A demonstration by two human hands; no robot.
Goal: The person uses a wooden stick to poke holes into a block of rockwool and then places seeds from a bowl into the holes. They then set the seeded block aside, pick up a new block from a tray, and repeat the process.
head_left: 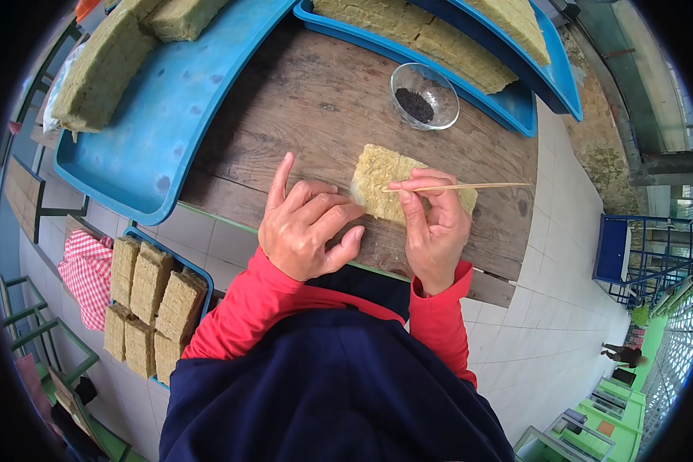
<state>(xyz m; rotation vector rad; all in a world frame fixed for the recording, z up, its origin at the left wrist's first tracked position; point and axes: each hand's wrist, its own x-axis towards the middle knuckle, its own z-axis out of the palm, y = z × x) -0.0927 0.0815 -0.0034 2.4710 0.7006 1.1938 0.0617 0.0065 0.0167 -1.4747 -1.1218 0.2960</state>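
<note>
A yellowish rockwool slab [377,165] lies flat on the wooden table in front of me. My right hand [436,223] pinches a thin wooden skewer [489,185] between thumb and fingers, its tip over the slab's middle; whether it touches cannot be made out. At the slab's left edge is my left hand [304,227], index finger raised, the other fingers loosely curled and thumb apart. One of its fingertips is at or against the slab's side. Beyond the slab stands a clear glass bowl [444,92] with small black seeds [416,105] in it.
A blue tray [158,127] with rockwool blocks [104,73] overhangs the wooden table [285,100] at left. More blue trays [525,115] holding rockwool are at the back right. Lower left, another tray carries several blocks [152,281] beside a checked cloth [86,269]. A person [624,355] is far right.
</note>
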